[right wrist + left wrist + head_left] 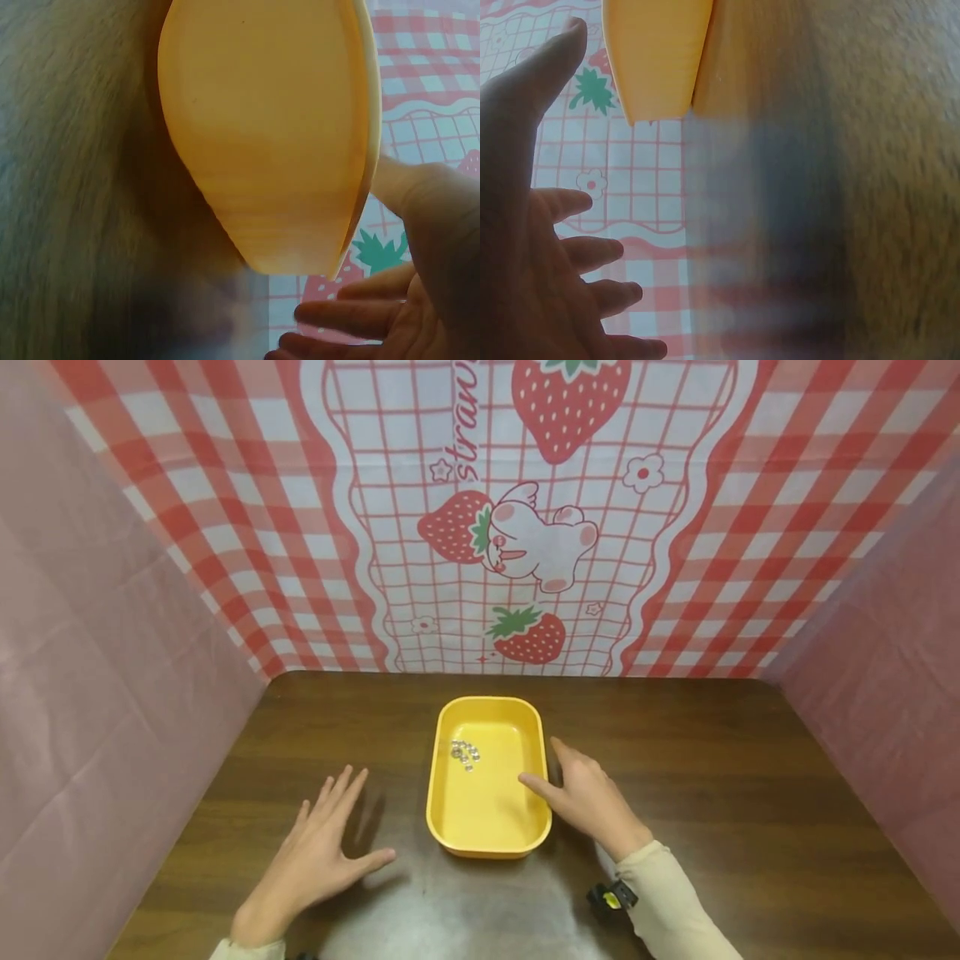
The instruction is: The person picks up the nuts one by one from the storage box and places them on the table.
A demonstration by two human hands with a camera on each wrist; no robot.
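A yellow, rounded-corner plastic tray [491,847] stands on the table in the head view. Several small shiny metal pieces [465,753] lie together inside it, toward its left side; their exact kind is too small to tell. My right hand [592,793] is at the tray's right side, its thumb over the rim and its fingers outside, extended. In the right wrist view those fingers [352,315] stand apart from the tray wall [270,135]. To the left of the tray, my left hand [311,852] hovers with spread fingers and holds nothing.
The dark wooden table [712,827] extends to both sides of the tray. A red-and-white checked cloth with strawberries [525,527] hangs behind it. Pinkish cloth walls flank the left [90,652] and right [892,652].
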